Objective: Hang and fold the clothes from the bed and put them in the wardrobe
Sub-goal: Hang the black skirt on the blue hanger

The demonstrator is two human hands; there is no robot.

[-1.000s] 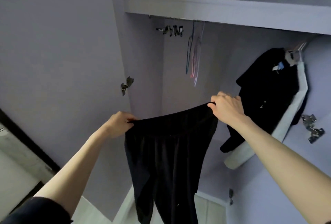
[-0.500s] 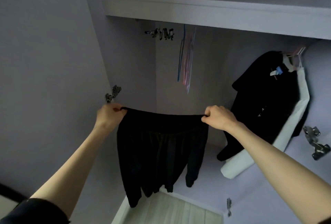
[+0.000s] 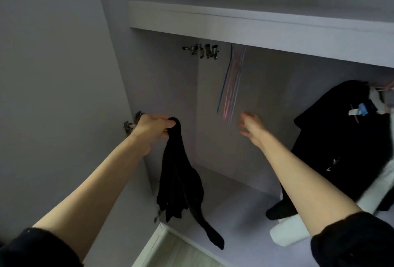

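My left hand (image 3: 152, 127) grips one end of the black trousers (image 3: 180, 181), which hang bunched and limp below it inside the open wardrobe (image 3: 255, 29). My right hand (image 3: 248, 124) is blurred, held up empty in the middle of the wardrobe with fingers spread, just below several thin coloured hangers (image 3: 231, 83) that dangle under the shelf. It touches neither the trousers nor the hangers.
A black garment (image 3: 341, 138) and a white one (image 3: 283, 234) hang at the wardrobe's right side. Metal hinges (image 3: 131, 123) sit on the left panel, more metal fittings (image 3: 202, 50) under the shelf. The open door (image 3: 53, 96) stands at left.
My right hand let go of the waistband and rose toward the hangers. The trousers, earlier stretched between both hands, now hang bunched from my left hand alone.
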